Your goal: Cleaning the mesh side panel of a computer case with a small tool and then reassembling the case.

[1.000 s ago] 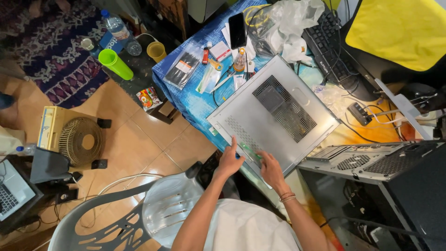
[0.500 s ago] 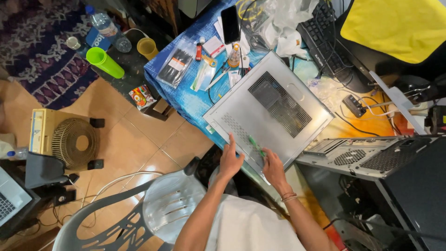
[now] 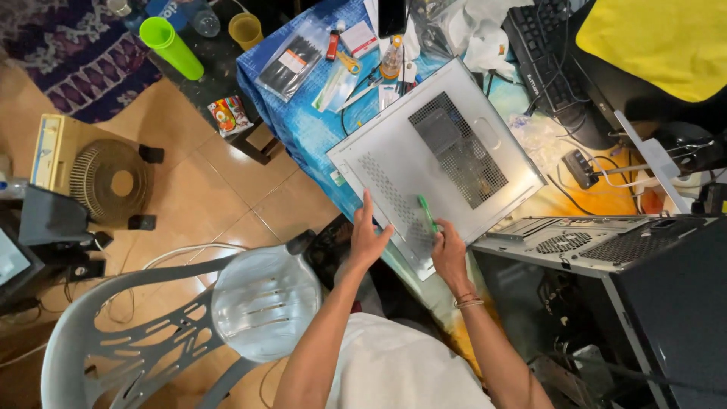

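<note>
At the centre of the frame, a grey perforated computer side panel lay tilted across a blue-covered table. The right hand was closed around a green-handled tool pressed to the panel's lower edge, while the left hand rested open-fingered on the panel's near-left edge. A grey plastic chair stood at lower left.

Both bare forearms reach toward twelve o'clock. The left hand is flat, fingers extended together. The right hand, bracelets at the wrist, is curled closed.
</note>
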